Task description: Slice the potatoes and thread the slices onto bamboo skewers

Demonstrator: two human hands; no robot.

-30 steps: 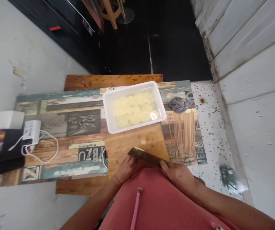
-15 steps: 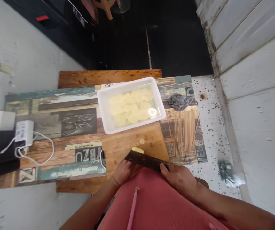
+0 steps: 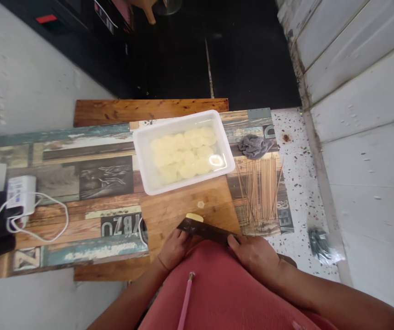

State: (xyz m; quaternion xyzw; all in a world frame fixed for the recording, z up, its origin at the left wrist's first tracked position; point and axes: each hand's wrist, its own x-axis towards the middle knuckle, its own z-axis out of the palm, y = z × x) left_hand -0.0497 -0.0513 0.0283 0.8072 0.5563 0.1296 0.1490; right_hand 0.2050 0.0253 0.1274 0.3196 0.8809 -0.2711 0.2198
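My right hand (image 3: 257, 254) is closed around the handle end of a dark, broad-bladed knife (image 3: 210, 231), low over the wooden cutting board (image 3: 217, 195). At the blade's left end, my left hand (image 3: 174, 250) has its fingers curled in; whatever they grip is hidden behind the blade and the hand. A pale yellow potato slice (image 3: 194, 217) shows against the blade's far side. Farther up the board lies a small pale scrap (image 3: 200, 205). Beyond it, a white plastic tub (image 3: 141, 160) holds many potato slices (image 3: 179, 158) in clear liquid.
Thin wooden skewers (image 3: 264, 190) lie spread right of the board, below a crumpled grey cloth (image 3: 254, 145). A white power strip (image 3: 21, 195) with a looping white cable is at the left. Near the right wall sits a plastic bag (image 3: 322, 247) with something dark green.
The view has shifted slightly, so most things sit a little farther left. Both hands and the knife keep nearly the same pose, with the slice still by the blade.
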